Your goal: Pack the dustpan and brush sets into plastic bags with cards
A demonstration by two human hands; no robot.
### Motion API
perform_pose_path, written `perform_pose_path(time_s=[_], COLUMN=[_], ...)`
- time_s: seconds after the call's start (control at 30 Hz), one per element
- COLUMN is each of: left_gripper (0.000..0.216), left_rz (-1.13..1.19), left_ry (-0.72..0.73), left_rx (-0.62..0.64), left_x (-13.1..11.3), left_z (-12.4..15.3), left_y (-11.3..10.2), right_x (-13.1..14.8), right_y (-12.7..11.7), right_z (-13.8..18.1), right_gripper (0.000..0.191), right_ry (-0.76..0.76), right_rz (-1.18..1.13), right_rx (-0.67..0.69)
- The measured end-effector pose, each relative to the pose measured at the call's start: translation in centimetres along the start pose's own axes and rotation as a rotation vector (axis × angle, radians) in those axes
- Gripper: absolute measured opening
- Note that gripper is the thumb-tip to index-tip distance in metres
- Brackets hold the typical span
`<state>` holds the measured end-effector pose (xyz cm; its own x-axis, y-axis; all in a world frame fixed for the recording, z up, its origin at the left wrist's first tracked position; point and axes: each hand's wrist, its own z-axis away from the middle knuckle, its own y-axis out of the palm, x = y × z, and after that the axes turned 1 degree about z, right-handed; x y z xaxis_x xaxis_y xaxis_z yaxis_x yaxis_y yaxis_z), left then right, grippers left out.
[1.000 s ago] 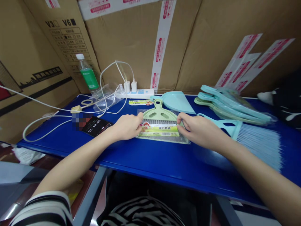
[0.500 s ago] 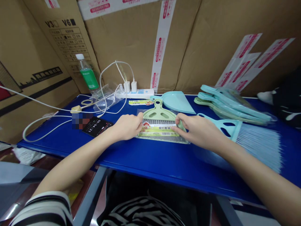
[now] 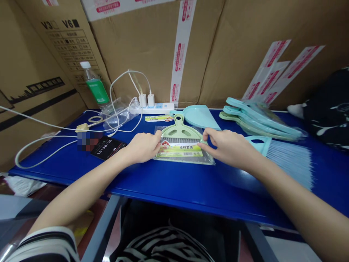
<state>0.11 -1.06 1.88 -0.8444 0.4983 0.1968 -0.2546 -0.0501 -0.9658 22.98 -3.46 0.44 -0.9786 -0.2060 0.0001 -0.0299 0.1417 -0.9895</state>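
A pale green hand broom and dustpan set (image 3: 180, 131) lies flat on the blue table in a clear plastic bag, with grey bristles and a yellow-green label across it. My left hand (image 3: 144, 146) is closed at the bag's left edge, its thumb mostly hidden. At the right edge is my right hand (image 3: 227, 147), its thumb and index finger apart and the thumb tip close to the label. To the right of that hand, partly behind the forearm, lies a loose light blue broom (image 3: 289, 160) with its bristles spread out.
A light blue dustpan (image 3: 201, 115) and a label card (image 3: 158, 118) lie behind the bag. Bagged broom sets (image 3: 261, 120) are stacked at the back right. On the left are a phone (image 3: 107, 147), a bottle (image 3: 95, 85), white cables and a power strip (image 3: 160, 107). Cardboard (image 3: 141, 51) walls the back.
The view has shifted slightly. The bag's right side now lies flatter, and my right thumb and index finger no longer press on its green corner. My left hand stays at the left edge.
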Motion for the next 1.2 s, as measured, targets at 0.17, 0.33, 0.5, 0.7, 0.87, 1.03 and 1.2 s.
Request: perform_pose_path(time_s=[0.17,0.33,0.5,0.7,0.87,1.03,1.2], left_gripper=[0.027,0.028,0.029,0.036,0.044,0.042,0.044], left_rz=[-0.014,-0.024,-0.035,-0.017,0.032,0.030,0.009], left_ry=[0.000,0.011,0.009,-0.006,-0.002,-0.007,-0.003], left_rx=[-0.004,-0.015,-0.028,-0.035,-0.047,-0.055,-0.060], left_x=[0.04,0.09,0.12,-0.04,-0.14,-0.14,-0.16], left_z=[0.07,0.03,-0.01,0.05,0.09,0.02,0.09], left_y=[0.01,0.14,0.18,0.04,0.08,0.05,0.01], right_x=[-0.96,-1.04,-0.72,-0.53,-0.21,-0.42,-0.73], right_y=[0.33,0.20,0.17,0.18,0.09,0.32,0.59], right_z=[-0.06,-0.05,0.02,-0.01,-0.02,-0.05,-0.02], right_gripper=[0.020,0.022,0.035,0.032,0.018,0.015,0.022], right_ry=[-0.040,-0.015,-0.031,-0.137,-0.242,-0.231,-0.170], right_rz=[-0.011,-0.016,-0.038,-0.087,-0.112,-0.113,-0.067], right_rx=[-0.032,-0.006,-0.028,-0.029,-0.022,-0.044,-0.061])
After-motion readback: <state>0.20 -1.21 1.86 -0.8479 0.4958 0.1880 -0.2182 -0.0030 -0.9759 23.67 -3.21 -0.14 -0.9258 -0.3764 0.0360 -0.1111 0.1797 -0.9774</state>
